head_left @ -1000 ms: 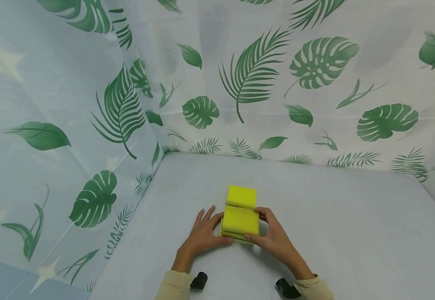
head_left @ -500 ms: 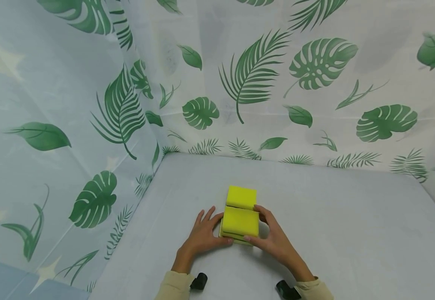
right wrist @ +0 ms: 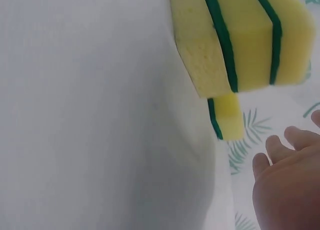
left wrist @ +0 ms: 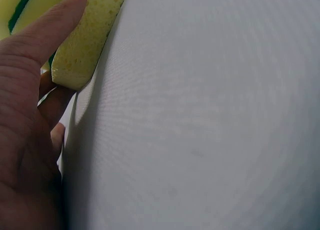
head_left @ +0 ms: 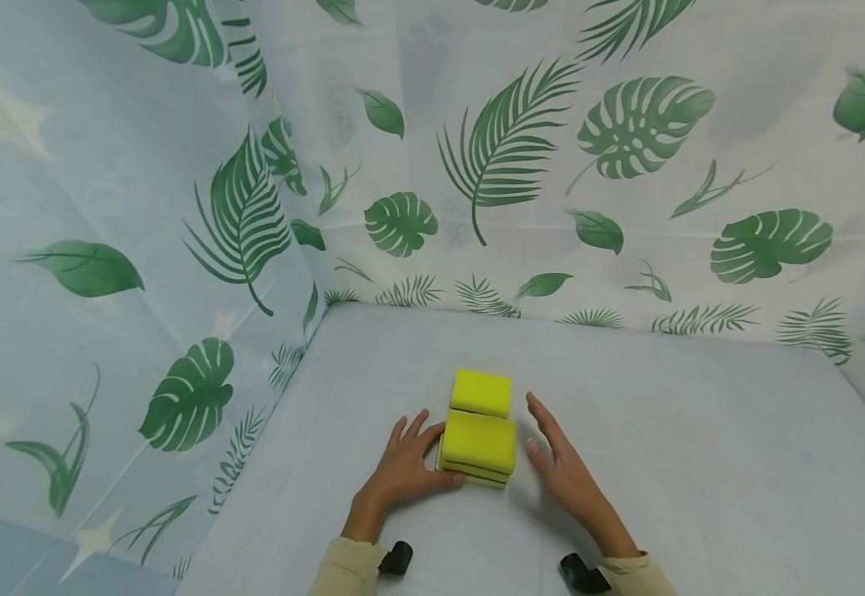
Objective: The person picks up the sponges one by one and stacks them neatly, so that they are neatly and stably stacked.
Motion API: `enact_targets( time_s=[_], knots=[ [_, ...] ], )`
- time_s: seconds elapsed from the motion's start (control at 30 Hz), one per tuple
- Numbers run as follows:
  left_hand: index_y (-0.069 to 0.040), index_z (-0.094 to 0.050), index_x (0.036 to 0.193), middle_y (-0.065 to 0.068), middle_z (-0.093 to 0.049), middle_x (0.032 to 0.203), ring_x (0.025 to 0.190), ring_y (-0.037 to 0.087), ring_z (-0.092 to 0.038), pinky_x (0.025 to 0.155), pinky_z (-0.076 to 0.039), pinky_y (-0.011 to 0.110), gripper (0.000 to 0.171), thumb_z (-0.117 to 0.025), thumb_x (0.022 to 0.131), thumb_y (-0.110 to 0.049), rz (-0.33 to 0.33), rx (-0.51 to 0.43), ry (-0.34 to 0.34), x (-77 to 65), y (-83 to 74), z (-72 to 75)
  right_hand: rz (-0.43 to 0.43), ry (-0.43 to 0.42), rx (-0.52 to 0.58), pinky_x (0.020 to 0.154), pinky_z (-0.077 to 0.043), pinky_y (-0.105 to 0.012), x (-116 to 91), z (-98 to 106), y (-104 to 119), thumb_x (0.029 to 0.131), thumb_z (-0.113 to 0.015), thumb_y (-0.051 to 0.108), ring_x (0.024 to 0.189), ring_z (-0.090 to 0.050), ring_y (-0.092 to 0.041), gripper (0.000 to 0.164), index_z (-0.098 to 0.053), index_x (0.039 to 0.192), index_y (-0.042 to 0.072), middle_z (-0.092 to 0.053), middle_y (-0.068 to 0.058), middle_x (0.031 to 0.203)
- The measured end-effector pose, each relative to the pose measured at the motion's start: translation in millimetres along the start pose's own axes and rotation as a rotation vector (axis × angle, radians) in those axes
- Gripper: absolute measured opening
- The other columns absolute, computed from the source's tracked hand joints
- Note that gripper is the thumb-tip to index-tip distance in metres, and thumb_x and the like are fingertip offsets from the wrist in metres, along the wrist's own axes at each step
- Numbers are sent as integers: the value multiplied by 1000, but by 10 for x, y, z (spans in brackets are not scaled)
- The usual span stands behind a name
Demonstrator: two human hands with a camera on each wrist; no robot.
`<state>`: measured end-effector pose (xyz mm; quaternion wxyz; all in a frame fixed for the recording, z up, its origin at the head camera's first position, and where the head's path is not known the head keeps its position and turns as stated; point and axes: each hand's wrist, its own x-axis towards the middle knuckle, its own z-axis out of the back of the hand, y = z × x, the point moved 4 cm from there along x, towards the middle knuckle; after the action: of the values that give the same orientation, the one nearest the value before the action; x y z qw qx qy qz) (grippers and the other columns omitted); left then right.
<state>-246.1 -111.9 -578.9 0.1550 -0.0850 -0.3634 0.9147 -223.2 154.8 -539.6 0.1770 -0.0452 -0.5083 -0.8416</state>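
pinch by left hand [head_left: 404, 472] on near-left corner of stacked yellow-and-green foam block sponges [head_left: 479, 441], right hand [head_left: 568, 474] apart at right; looks like stack-squaring, next likely needs gentle left release.

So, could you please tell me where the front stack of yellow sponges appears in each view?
Head: the front stack is low, slightly right of centre.
Left wrist: upper left corner, partly behind the left hand.
Right wrist: upper right, cut off by the top edge.
Shared landmark: the pale tabletop beneath it.
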Motion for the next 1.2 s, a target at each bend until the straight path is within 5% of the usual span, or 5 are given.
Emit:
enact_targets(
  time_s=[0.13, 0.3, 0.37, 0.57, 1.2],
  knots=[
    [-20, -51, 161, 14, -28, 174, 161, 44, -10, 127, -15, 66, 96, -82, 82, -65, -1, -9, 3, 3, -7, 7, -11, -14, -24, 120, -25, -73, 26, 87, -56, 114, -51, 21, 156, -27, -49, 65, -23, 172, 13, -24, -18, 175],
    [-20, -51, 161, 14, -28, 174, 161, 45, -10, 127, -15, 66, 96, -81, 82, -65, -4, -2, 1, 3, -1, 10, -22, -41, -15, 123, -23, -22, 57, 176, -147, 114, -50, 15, 156, -27, -48, 63, -25, 170, 6, -26, -23, 173],
    [-20, -51, 161, 14, -28, 174, 161, 45, -10, 127, -15, 66, 96, -80, 82, -66, -5, 4, 1, 4, 4, 11, -36, -48, 3, 119, -21, -16, 64, 200, -182, 113, -50, 14, 156, -27, -48, 62, -25, 169, 3, -28, -25, 172],
    [-21, -51, 161, 14, -28, 174, 161, 45, -10, 126, -16, 67, 96, -80, 83, -67, -3, 3, 2, 1, 4, 22, -89, -51, 44, 121, -28, -69, 97, 244, -265, 112, -55, 17, 154, -30, -51, 66, -25, 168, 1, -30, -27, 170],
    [-21, -51, 161, 14, -28, 174, 161, 47, -10, 126, -17, 68, 95, -79, 83, -68, -1, 5, 9, 4, 23, 16, -222, -31, 11, 125, -23, -66, 421, 205, -465, 109, -63, 34, 158, -26, -45, 76, -26, 169, 4, -28, -22, 173]
  ],
)
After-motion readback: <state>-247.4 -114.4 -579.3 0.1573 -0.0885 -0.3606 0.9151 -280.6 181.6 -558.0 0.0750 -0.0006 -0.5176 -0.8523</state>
